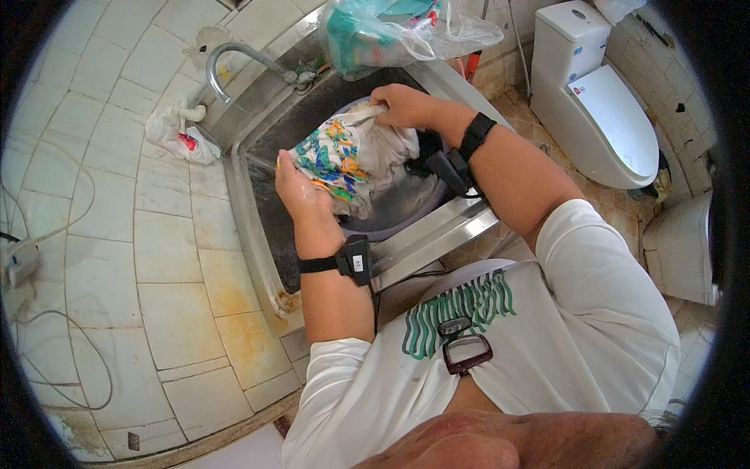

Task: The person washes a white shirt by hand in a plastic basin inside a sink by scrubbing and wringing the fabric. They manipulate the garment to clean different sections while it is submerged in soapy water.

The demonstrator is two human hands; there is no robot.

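Stretched between my two hands is a wet white cloth garment (340,152) with a green, blue and orange print. My left hand (300,186) grips its left edge, with the fingers hidden behind the fabric. My right hand (404,105) pinches its upper edge near the far side. Below the garment a purple-rimmed basin (404,230) holds cloudy water and a dark cloth (426,153). The basin sits inside a stainless steel sink (243,202). How much of the garment hangs in the water cannot be made out.
A curved metal faucet (220,70) rises at the sink's back left. A clear plastic bag (404,35) with green contents lies over the sink's far corner. On the left wall hangs a small white bag (184,138) by a pipe. A white toilet (603,111) stands at right.
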